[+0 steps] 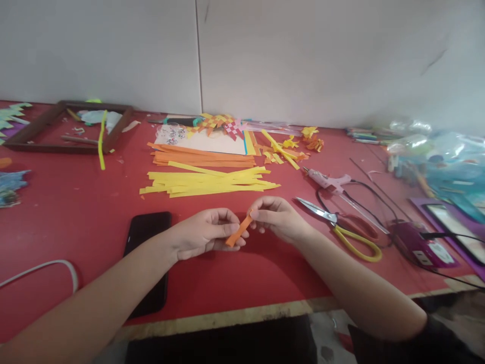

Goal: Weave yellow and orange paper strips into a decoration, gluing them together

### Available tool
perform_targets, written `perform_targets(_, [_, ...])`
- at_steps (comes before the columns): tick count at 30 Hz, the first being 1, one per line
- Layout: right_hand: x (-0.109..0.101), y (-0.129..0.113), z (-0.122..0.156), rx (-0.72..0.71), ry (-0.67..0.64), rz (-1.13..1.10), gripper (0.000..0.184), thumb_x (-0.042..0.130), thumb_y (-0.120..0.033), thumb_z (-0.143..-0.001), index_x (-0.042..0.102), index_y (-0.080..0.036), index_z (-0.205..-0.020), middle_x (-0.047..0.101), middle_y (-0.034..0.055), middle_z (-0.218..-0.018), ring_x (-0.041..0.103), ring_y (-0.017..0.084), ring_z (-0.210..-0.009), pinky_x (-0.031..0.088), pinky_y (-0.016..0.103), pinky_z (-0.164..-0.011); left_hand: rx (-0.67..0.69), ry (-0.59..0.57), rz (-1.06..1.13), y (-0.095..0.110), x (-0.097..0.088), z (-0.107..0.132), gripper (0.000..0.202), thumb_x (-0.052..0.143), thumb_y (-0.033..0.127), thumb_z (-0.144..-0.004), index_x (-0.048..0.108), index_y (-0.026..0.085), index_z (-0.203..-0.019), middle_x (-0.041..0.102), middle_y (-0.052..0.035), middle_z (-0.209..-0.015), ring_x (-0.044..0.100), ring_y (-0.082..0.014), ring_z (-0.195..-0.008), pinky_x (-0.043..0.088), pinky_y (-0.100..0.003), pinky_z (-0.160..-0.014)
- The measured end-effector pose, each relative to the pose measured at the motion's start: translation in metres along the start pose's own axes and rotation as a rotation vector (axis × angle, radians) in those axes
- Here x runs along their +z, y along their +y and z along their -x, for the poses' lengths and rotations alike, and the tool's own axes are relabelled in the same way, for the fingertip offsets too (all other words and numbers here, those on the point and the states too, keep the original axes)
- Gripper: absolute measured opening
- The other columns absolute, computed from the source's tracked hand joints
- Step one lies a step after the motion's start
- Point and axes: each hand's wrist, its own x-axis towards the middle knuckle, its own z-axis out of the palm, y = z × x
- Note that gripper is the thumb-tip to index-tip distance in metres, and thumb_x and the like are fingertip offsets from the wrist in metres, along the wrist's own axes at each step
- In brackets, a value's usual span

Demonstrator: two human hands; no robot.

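Note:
Between my two hands I hold a short orange paper strip [239, 231], slanting up to the right above the red table. My left hand [210, 231] pinches its lower part between thumb and fingers. The upper end sits in the fingertips of my right hand [278, 217]. Just beyond my hands lies a bundle of yellow paper strips [204, 183], and behind it a stack of orange paper strips [200, 157]. Scissors [341, 227] with red and yellow handles rest to the right of my right hand. A black phone [149, 237] lies partly under my left forearm.
A pink glue gun [329, 182] with its cord lies behind the scissors, near a purple power strip [422, 242]. Folded yellow and orange scraps [291, 146] lie farther back. A brown wooden frame [49, 149] stands back left. Plastic bags [447, 162] crowd the right side.

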Motion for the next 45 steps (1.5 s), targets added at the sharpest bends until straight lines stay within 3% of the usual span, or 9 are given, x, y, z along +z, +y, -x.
perform_targets(9, [-0.002,0.003,-0.004,-0.061,0.001,-0.013,0.023,0.086,-0.032,-0.065,0.069,-0.017,-0.068,0.07,0.0001,-0.06,0.063,0.01,-0.055,0.045,0.018,-0.048,0.016,0.013,0.001,0.003,0.002,0.002,0.022,0.082,0.02,-0.076,0.06,0.014,-0.078,0.075,-0.0038,-0.081,0.071,-0.011,-0.074,0.06,-0.026,-0.078])
perform_targets(17, [0.001,0.001,-0.005,-0.08,-0.02,0.007,0.026,0.088,-0.033,-0.063,0.068,-0.016,-0.066,0.068,-0.0001,-0.057,0.062,0.009,-0.052,0.046,0.018,-0.047,0.038,-0.024,-0.041,0.002,-0.003,0.002,0.029,0.086,0.025,-0.071,0.061,0.014,-0.081,0.075,-0.0057,-0.086,0.071,-0.0133,-0.079,0.059,-0.029,-0.081])
perform_targets(20, [0.003,0.001,-0.004,-0.07,-0.037,0.017,0.027,0.086,-0.036,-0.066,0.068,-0.016,-0.07,0.069,0.0003,-0.061,0.063,0.01,-0.054,0.048,0.019,-0.048,0.048,-0.026,-0.052,0.002,-0.004,0.002,0.032,0.087,0.027,-0.069,0.06,0.014,-0.081,0.075,-0.0072,-0.089,0.072,-0.0145,-0.081,0.058,-0.031,-0.082])
perform_targets(24, [0.007,0.0,0.0,-0.069,-0.05,0.018,0.034,0.083,-0.041,-0.069,0.07,-0.017,-0.09,0.07,0.0006,-0.07,0.066,0.012,-0.061,0.054,0.023,-0.055,0.1,0.001,-0.087,0.0,-0.004,0.0,0.037,0.088,0.033,-0.067,0.058,0.015,-0.08,0.073,-0.006,-0.088,0.071,-0.0165,-0.084,0.056,-0.033,-0.083])
perform_targets(27, [0.01,0.002,0.002,-0.09,-0.005,0.016,0.037,0.079,-0.044,-0.075,0.067,-0.018,-0.099,0.068,-0.0002,-0.073,0.068,0.013,-0.066,0.056,0.025,-0.058,0.197,0.076,-0.154,-0.003,-0.003,-0.003,0.037,0.086,0.035,-0.069,0.056,0.016,-0.079,0.071,-0.0032,-0.084,0.07,-0.015,-0.083,0.054,-0.031,-0.081])
perform_targets(33, [0.015,0.011,0.0,-0.209,0.148,0.042,0.032,0.081,-0.033,-0.076,0.062,-0.019,-0.097,0.066,-0.0033,-0.074,0.065,0.01,-0.063,0.055,0.026,-0.066,0.411,0.173,-0.332,-0.01,0.0,-0.007,0.028,0.078,0.034,-0.078,0.055,0.017,-0.08,0.066,0.0018,-0.074,0.06,-0.0107,-0.071,0.047,-0.028,-0.076])
perform_targets(39, [0.017,0.011,0.002,-0.225,0.186,0.05,0.036,0.083,-0.032,-0.072,0.061,-0.02,-0.098,0.067,-0.0017,-0.08,0.066,0.012,-0.066,0.056,0.032,-0.07,0.455,0.181,-0.4,-0.011,0.001,-0.008,0.024,0.072,0.034,-0.083,0.054,0.017,-0.083,0.065,0.0004,-0.074,0.058,-0.0121,-0.067,0.046,-0.03,-0.071])
perform_targets(45, [0.019,0.011,0.004,-0.194,0.209,0.077,0.033,0.083,-0.032,-0.072,0.059,-0.021,-0.09,0.067,-0.0018,-0.077,0.063,0.011,-0.064,0.055,0.03,-0.068,0.454,0.185,-0.474,-0.011,0.005,-0.008,0.021,0.068,0.033,-0.084,0.054,0.018,-0.081,0.063,0.0005,-0.074,0.058,-0.0123,-0.068,0.047,-0.029,-0.07])
